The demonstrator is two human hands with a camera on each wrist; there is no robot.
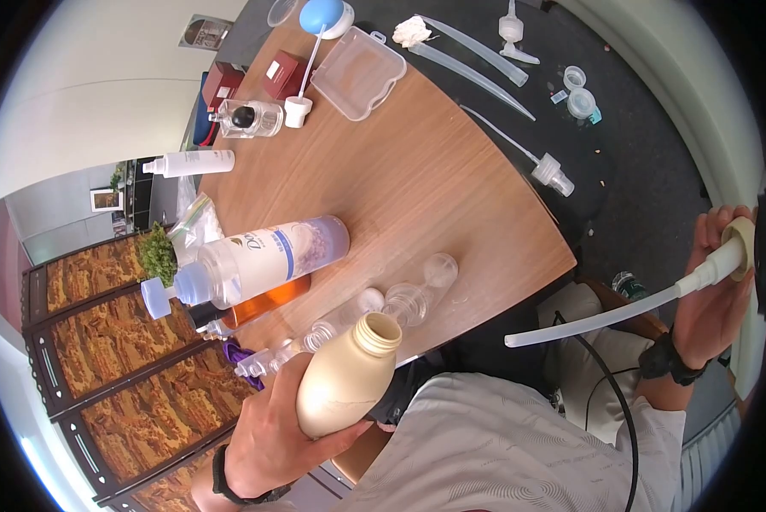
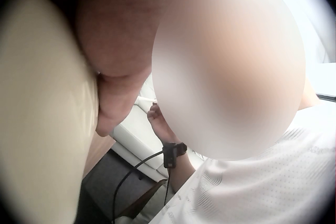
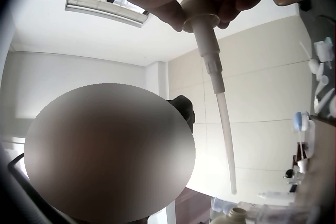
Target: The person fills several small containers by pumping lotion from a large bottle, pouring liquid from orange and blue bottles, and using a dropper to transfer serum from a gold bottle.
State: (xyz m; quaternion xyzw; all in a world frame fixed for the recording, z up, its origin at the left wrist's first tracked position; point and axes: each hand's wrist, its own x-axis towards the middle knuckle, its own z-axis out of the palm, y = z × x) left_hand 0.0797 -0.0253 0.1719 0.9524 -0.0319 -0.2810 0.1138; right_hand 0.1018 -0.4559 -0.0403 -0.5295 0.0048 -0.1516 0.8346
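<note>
My left hand (image 1: 272,427) grips a cream-coloured bottle (image 1: 345,380) round its body. The bottle is tilted, and its threaded mouth is uncapped. In the left wrist view the bottle (image 2: 42,113) fills the left side, the thumb against it. Off to the right, my right hand (image 1: 711,299) holds a lotion pump (image 1: 716,264) up by its cream collar, fingers curled round the head. A long translucent dip tube (image 1: 592,320) points from it toward the bottle, well apart from the mouth. The right wrist view shows the pump (image 3: 207,45) with its tube hanging down.
Nearest the cream bottle, a large pump bottle (image 1: 268,256) stands on the wooden table (image 1: 426,179), an amber bottle (image 1: 272,299) beside it. Small clear bottles (image 1: 406,305) are by the table edge. Further off are a clear plastic case (image 1: 359,72) and loose sprayer parts (image 1: 554,175).
</note>
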